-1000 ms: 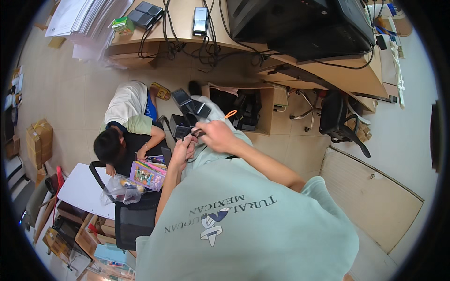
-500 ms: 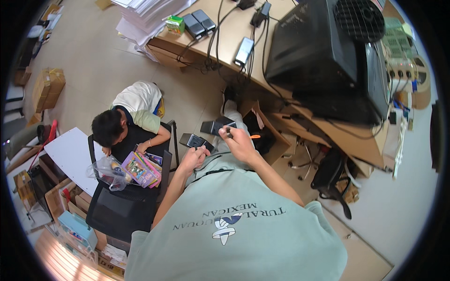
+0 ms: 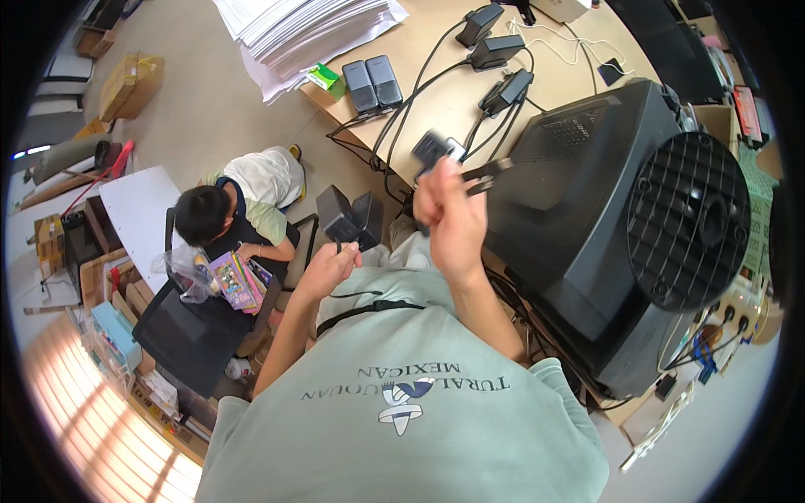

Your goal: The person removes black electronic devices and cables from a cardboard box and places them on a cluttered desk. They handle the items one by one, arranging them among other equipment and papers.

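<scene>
My left hand (image 3: 331,270) is closed at waist height, its fingers pinching the near end of a black boxy device (image 3: 366,220) with two angled block-like parts. A thin dark cord hangs near that wrist. My right hand (image 3: 457,220) is raised in front of the desk's near edge, closed and partly smeared by motion. From its fingers a dark strap-like piece (image 3: 488,174) sticks out to the right. Just beyond the fingertips shows a blurred dark rectangular block (image 3: 430,148); whether the hand holds it too is unclear. It partly covers a phone-like device (image 3: 455,149) on the desk.
The wooden desk (image 3: 436,105) carries stacked paper (image 3: 306,33), two dark power banks (image 3: 373,84), a small green box (image 3: 325,80), black adapters (image 3: 496,52) with cables, and a large black computer case (image 3: 579,201). At left, a person (image 3: 251,189) leans over a black chair (image 3: 189,335) with colourful booklets (image 3: 235,281).
My right hand has risen and moved right, toward the desk. My left hand has shifted slightly up, still gripping the black boxy device. The view has turned, showing more of the desktop.
</scene>
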The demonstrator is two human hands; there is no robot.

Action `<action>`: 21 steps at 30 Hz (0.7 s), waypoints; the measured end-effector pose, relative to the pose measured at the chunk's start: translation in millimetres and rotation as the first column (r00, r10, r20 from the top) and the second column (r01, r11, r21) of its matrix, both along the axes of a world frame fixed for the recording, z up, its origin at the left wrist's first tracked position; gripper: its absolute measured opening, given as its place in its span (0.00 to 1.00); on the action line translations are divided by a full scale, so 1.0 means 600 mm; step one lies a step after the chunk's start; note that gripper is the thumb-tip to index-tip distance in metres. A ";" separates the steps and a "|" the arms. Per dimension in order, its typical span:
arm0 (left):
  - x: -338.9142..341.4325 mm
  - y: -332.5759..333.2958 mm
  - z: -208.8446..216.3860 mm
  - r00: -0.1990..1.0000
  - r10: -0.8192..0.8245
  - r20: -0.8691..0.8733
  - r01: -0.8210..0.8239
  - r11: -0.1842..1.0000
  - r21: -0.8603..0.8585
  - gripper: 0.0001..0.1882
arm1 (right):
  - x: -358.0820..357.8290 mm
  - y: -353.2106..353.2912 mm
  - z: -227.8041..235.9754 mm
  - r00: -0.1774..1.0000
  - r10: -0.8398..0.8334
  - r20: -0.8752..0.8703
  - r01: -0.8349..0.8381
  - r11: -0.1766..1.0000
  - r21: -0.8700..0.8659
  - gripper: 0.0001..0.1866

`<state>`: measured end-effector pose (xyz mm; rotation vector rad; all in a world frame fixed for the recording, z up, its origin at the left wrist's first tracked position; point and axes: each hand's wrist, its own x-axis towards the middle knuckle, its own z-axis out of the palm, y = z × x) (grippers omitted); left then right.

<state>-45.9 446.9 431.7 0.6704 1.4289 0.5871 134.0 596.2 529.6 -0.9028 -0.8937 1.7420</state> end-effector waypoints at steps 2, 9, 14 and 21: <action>0.019 0.034 0.017 0.999 -0.013 -0.048 0.012 1.000 -0.005 0.21 | 0.008 0.039 -0.003 0.990 -0.136 -0.037 0.135 0.991 -0.022 0.23; 0.016 0.108 0.023 0.974 -0.185 -0.131 0.176 0.982 -0.074 0.23 | -0.015 0.150 -0.081 0.889 -0.407 -0.209 0.413 0.911 -0.016 0.24; 0.006 0.135 -0.005 0.907 -0.359 -0.221 0.368 0.930 -0.001 0.23 | -0.011 0.195 -0.130 0.887 -0.454 -0.078 0.454 0.891 -0.024 0.23; -0.033 0.174 -0.026 0.858 -0.468 -0.212 0.478 0.878 -0.001 0.24 | -0.009 0.241 -0.125 0.932 -0.301 0.202 0.309 0.951 -0.009 0.20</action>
